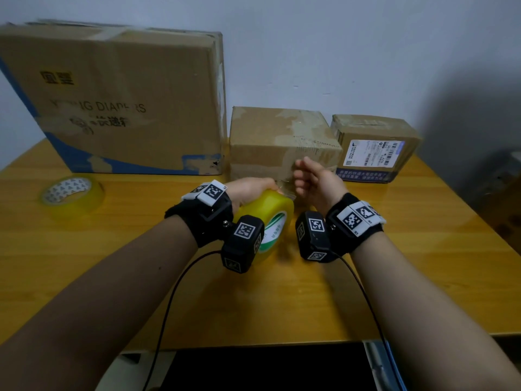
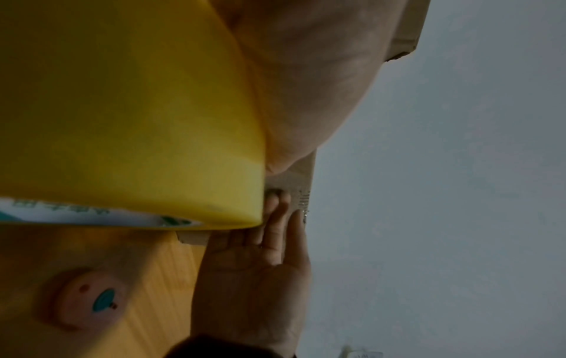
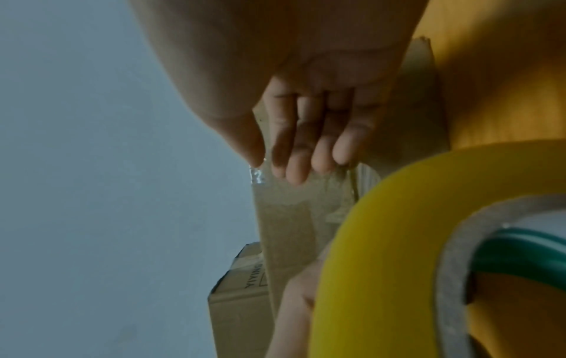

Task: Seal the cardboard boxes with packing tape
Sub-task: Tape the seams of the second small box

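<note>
The person's left hand (image 1: 248, 190) curls around a thick yellow roll of packing tape (image 1: 265, 218), held just above the wooden table (image 1: 112, 249). The right hand (image 1: 315, 182), fingers straight and loose, reaches toward the roll's free end. Just beyond stands the medium brown cardboard box (image 1: 282, 139). The roll looks light and rigid; its film is probably slick and clingy, best pinched at the loose edge.

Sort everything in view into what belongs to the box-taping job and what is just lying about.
For the job:
yellow tape roll, gripped by the left hand
right hand, fingers relaxed
big box
middle box
small box
spare tape roll

Lying about:
pink round gadget
</note>
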